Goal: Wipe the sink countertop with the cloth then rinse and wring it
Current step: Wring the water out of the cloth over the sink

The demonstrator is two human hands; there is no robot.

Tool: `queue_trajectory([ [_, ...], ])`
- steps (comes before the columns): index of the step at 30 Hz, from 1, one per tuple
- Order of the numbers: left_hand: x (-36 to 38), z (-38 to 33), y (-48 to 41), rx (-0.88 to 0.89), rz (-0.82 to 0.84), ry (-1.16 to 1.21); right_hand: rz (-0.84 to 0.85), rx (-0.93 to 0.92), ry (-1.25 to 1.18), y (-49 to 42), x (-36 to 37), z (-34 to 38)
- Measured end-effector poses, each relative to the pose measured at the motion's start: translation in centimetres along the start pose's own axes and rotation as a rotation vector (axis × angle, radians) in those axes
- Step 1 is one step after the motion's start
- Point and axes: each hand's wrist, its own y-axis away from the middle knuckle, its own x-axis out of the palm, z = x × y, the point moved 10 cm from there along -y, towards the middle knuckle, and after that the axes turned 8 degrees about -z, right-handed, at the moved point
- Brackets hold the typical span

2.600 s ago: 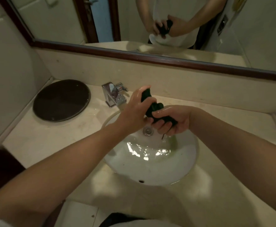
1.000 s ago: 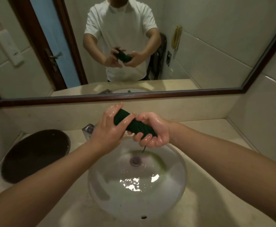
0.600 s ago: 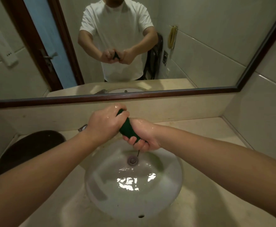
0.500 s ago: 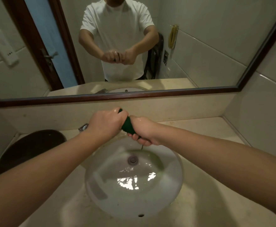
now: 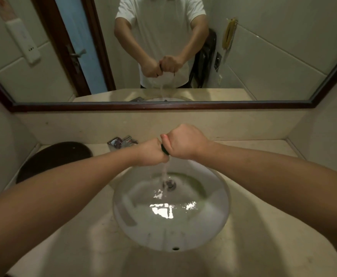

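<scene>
— So, where's your cloth (image 5: pixel 164 151) right now?

— Almost swallowed. Your left hand (image 5: pixel 151 154) and right hand (image 5: pixel 184 142) are both fisted tight around it, knuckles pressed together above the back of the sink basin (image 5: pixel 219 188), and only a dark sliver shows between them. Water (image 5: pixel 165 171) streams from your fists toward the drain (image 5: pixel 170 184).

— How will it handle from here?

— Judging by that stream, it's soft, soaked and probably slick, so it will squash rather than resist. You'll likely get more out by gripping near each end and twisting your fists in opposite directions.

— Anything to watch?

— Your hands look wet, so a loose hold could let the roll slip into the basin. Keep it over the bowl, not the countertop (image 5: pixel 263 246), so the wiped surface isn't splashed.
</scene>
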Motion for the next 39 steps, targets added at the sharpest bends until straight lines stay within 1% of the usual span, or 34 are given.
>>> queue_trajectory([
  [2, 0.8, 0.5, 0.4, -0.022, 0.075, 0.098, 0.013, -0.076, 0.038, 0.1, 0.3, 0.7],
  [5, 1.7, 0.9, 0.7, -0.005, 0.121, 0.126, 0.060, -0.166, 0.042, 0.8, 1.2, 1.3],
  [9, 2.3, 1.7, 1.0, -0.040, 0.195, 0.053, 0.142, -0.251, -0.008, 1.9, 2.3, 1.5],
  [11, 2.2, 1.8, 1.2, -0.031, 0.206, 0.016, 0.140, -0.262, -0.046, 2.2, 2.4, 1.5],
  [13, 1.4, 1.7, 1.1, -0.017, 0.154, 0.026, 0.110, -0.201, -0.149, 2.3, 2.1, 1.0],
  [15, -0.1, 1.7, 1.0, 0.003, 0.047, 0.085, 0.073, -0.057, -0.321, 2.3, 1.9, 0.0],
  [18, -2.3, 1.7, 2.0, 0.066, -0.160, 0.204, 0.054, 0.189, -0.608, 2.6, 2.1, -1.5],
  [19, -3.0, 1.6, 2.8, 0.093, -0.236, 0.238, 0.059, 0.284, -0.735, 2.8, 2.2, -2.1],
  [20, -3.7, 1.4, 3.7, 0.149, -0.346, 0.208, 0.085, 0.405, -0.908, 3.2, 2.5, -2.6],
  [21, -4.8, 0.7, 4.9, 0.247, -0.495, 0.109, 0.144, 0.547, -1.109, 3.8, 3.2, -2.9],
  [22, -5.7, -0.6, 6.5, 0.387, -0.659, -0.036, 0.236, 0.685, -1.301, 4.6, 3.9, -2.8],
  [23, -6.0, -2.0, 8.2, 0.563, -0.816, -0.189, 0.352, 0.794, -1.468, 5.4, 4.4, -1.9],
  [24, -6.0, -3.4, 9.6, 0.728, -0.946, -0.321, 0.470, 0.861, -1.604, 6.1, 4.5, -0.7],
  [25, -5.9, -4.6, 10.8, 0.853, -1.038, -0.405, 0.583, 0.881, -1.710, 6.5, 4.2, 1.0],
  [26, -6.1, -5.9, 11.9, 0.934, -1.106, -0.434, 0.689, 0.864, -1.780, 7.0, 3.6, 2.8],
  [28, -7.4, -8.4, 13.8, 1.053, -1.201, -0.415, 0.872, 0.777, -1.836, 7.9, 2.1, 6.0],
  [30, -8.3, -10.8, 15.8, 1.197, -1.222, -0.455, 1.032, 0.650, -1.886, 8.8, 0.2, 8.7],
  [31, -8.6, -11.7, 16.7, 1.274, -1.207, -0.499, 1.081, 0.603, -1.905, 9.1, -0.7, 9.5],
  [32, -8.8, -12.5, 17.3, 1.342, -1.163, -0.537, 1.097, 0.587, -1.898, 9.2, -1.3, 9.8],
  [34, -9.1, -13.6, 17.7, 1.420, -1.042, -0.598, 1.037, 0.638, -1.818, 9.0, -1.5, 9.2],
  [35, -9.0, -13.9, 17.3, 1.418, -0.996, -0.646, 0.985, 0.676, -1.768, 8.8, -1.5, 8.5],
  [36, -8.9, -14.1, 16.4, 1.378, -0.955, -0.695, 0.938, 0.711, -1.737, 8.5, -1.5, 8.0],
  [37, -8.8, -14.2, 15.1, 1.296, -0.914, -0.732, 0.898, 0.743, -1.727, 8.2, -1.4, 7.4],
  [39, -9.0, -13.7, 11.9, 1.055, -0.823, -0.773, 0.801, 0.823, -1.711, 7.4, -0.7, 6.0],
])
